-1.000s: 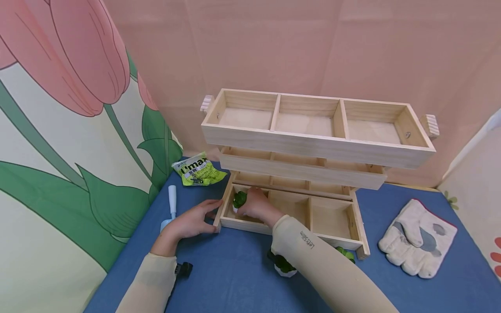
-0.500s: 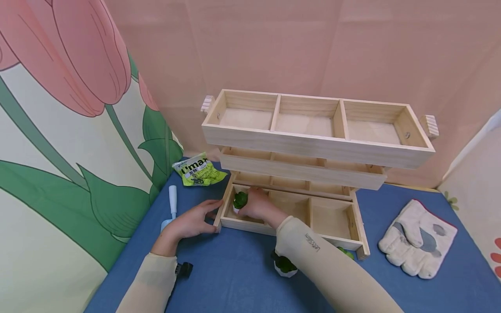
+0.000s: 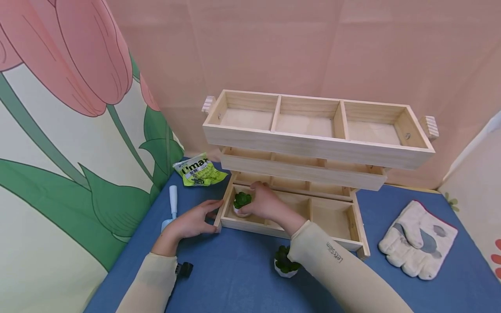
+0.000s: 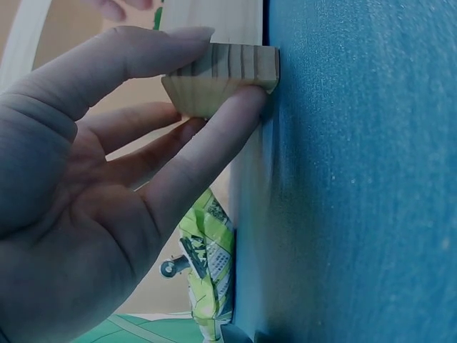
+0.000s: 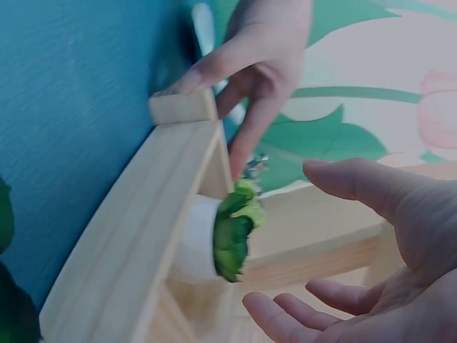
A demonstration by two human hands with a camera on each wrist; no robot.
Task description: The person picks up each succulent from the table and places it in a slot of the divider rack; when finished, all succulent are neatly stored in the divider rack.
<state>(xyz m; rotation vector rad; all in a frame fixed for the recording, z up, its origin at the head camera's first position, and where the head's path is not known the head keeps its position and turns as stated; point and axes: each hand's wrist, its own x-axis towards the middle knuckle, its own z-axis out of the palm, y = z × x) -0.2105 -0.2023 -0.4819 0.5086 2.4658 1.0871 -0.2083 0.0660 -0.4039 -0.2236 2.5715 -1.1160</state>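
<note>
Clearly, we can read "Umax" in bold black letters on the lime-green packet at the back left of the blue tablecloth; its smaller print is too fine for us to make out. On the right sleeve we read "LetsSlim" in dark lettering. The white-potted succulent stands in the left compartment of the bottom planter tray, between the two hands and just beside the right hand. In the right wrist view we see that hand's thumb and fingers spread apart, released from the plant. The left hand pinches the wooden foot at the tray's left end. Nearer us, a second succulent sits on the cloth beside the right sleeve.
</note>
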